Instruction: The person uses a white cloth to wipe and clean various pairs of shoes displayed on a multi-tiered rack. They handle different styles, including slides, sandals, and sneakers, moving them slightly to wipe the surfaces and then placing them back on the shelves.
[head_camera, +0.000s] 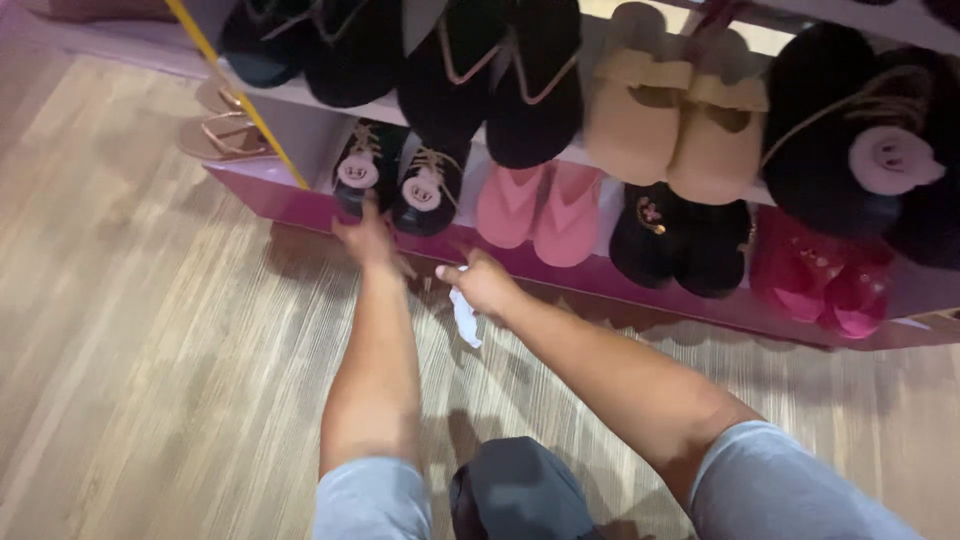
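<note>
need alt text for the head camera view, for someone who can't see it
A person's left hand touches a black slipper with a pink round ornament on the bottom pink shelf of a shoe rack, while the right hand holds a small white cloth beside it. Pink flip-flops, tan sandals and more black slippers fill the shelves above a wood floor.

We see a wood-grain plank floor, matt with a faint sheen. The shelf ledge looks like smooth glossy pink laminate or painted board. The black slippers under the left hand look plush and fuzzy, with smooth pinkish round badges. The pink flip-flops read as matt foam or rubber. The tan slippers look soft, suede-like, matt. The right hand pinches a white cloth, thin and crumpled; cloth or tissue, we cannot tell. Grey sleeves look like matt cotton knit.
</note>
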